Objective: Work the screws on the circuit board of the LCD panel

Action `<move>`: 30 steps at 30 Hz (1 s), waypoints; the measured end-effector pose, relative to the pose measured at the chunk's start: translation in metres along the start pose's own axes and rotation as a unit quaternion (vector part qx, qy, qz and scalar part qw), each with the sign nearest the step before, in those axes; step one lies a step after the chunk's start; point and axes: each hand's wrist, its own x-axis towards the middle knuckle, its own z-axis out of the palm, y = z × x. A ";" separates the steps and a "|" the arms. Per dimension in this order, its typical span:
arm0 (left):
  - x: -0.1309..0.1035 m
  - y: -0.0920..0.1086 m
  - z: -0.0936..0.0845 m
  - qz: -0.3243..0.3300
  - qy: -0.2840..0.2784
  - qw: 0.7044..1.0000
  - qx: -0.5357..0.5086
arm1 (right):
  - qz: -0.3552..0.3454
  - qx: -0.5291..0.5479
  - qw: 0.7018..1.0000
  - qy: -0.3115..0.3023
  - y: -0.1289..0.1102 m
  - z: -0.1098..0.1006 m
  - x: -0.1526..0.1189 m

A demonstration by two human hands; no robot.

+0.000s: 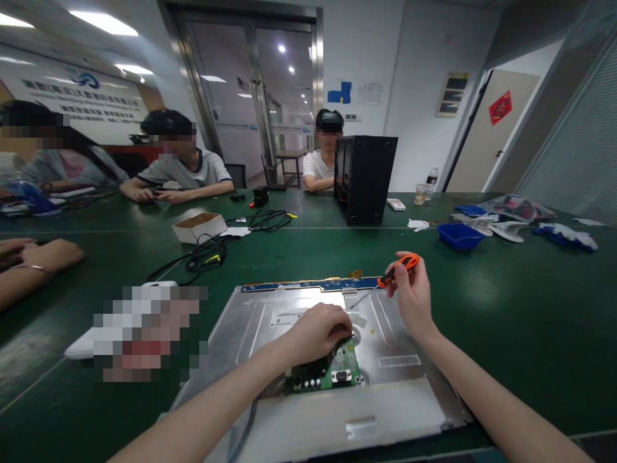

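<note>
A screwdriver (399,270) with an orange and black handle is held in my right hand (415,297), its thin shaft slanting down to the left over the panel. Below lies a flat metal display panel (400,334), back side up, with a narrow blue circuit strip (289,285) along its far edge. My left hand (321,331) is over a green circuit board (343,366) on the panel. Its fingers are curled together near the board's far edge, and what they pinch is hidden. A grey cable (245,431) runs from beside the board toward me.
A black computer case (369,180) stands across the green table (515,308). Black cables (205,256) and an open cardboard box (200,227) lie to the left. At right are a blue tray (460,236) and gloves (569,236). Several people sit around, one person's arm (33,267) at far left.
</note>
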 end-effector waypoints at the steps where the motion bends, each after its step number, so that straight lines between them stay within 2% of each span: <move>1: 0.000 0.000 0.000 -0.002 0.000 1.000 -0.002 | -0.010 -0.006 1.000 0.003 -0.002 0.000 -0.002; 4: 0.001 -0.001 0.000 -0.001 -0.001 1.000 -0.009 | -0.031 -0.030 0.999 -0.014 -0.003 -0.001 -0.009; 10: 0.002 -0.003 0.001 -0.001 0.003 1.000 -0.031 | -0.052 -0.084 0.991 -0.091 0.009 -0.002 -0.019; 21: 0.003 -0.004 0.001 -0.006 -0.012 0.999 -0.039 | -0.201 -0.127 0.965 -0.110 0.010 0.005 -0.023; 30: 0.003 -0.005 0.002 -0.015 -0.010 0.998 -0.063 | -0.257 -0.167 0.942 -0.136 0.008 0.003 -0.024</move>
